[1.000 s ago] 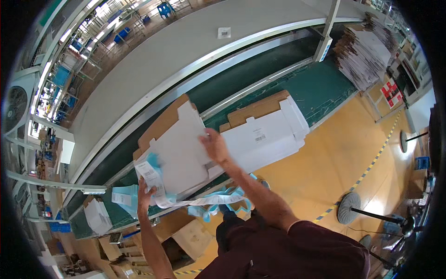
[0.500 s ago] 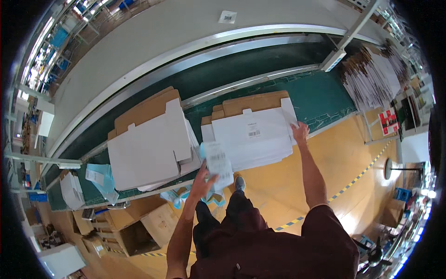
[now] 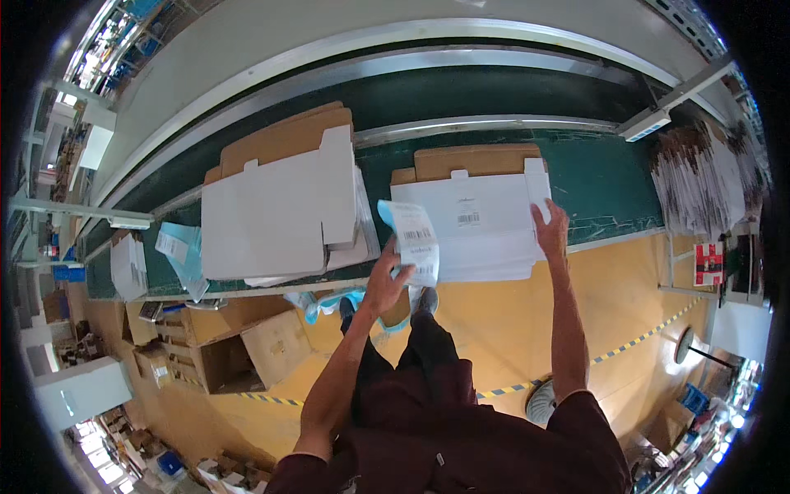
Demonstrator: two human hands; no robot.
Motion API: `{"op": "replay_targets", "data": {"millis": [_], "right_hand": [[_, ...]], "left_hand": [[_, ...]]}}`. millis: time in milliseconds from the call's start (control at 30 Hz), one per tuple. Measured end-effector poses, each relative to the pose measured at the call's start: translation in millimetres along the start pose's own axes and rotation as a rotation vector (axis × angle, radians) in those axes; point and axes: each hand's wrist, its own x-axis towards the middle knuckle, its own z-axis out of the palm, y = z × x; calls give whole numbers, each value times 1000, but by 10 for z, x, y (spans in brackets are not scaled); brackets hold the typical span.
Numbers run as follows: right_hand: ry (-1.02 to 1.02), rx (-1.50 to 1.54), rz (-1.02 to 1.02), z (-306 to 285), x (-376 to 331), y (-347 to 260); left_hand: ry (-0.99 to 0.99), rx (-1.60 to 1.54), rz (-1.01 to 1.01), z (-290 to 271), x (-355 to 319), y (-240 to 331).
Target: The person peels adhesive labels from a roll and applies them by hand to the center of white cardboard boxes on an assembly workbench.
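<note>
My left hand is closed on a strip of white printed labels with light blue backing. The strip hangs over the left edge of a stack of flat white cardboard boxes. One label with a barcode sits on the top box, whose brown inner flaps show along the far side. At that stack's right edge, my right hand rests with thumb and fingers apart against the narrow side flap. A second, thicker stack of flat white boxes lies to the left.
Under these stacks is a green worktable. Another blue-backed label strip lies at its left, beside small folded white cartons. Many flat cartons stand at the far right. Below the table are an open brown box and crumpled blue backing.
The view has shifted, so the table sits lower and the feet show more. My left hand has raised the label strip beside the right-hand stack. My right hand stays at that stack's right edge.
</note>
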Motion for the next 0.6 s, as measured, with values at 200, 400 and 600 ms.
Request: {"op": "replay_targets", "data": {"millis": [200,400,600], "right_hand": [[-1210,1130,156,-617,-916,-2154],[-914,1348,145,-779,-1394,-3150],[-793,1455,-162,-997,-1888,-4069]], "left_hand": [[-220,4,-120,-588,-981,644],[-143,114,-148,-1129,-1505,596],[67,-294,-48,-2175,-1774,266]]}}
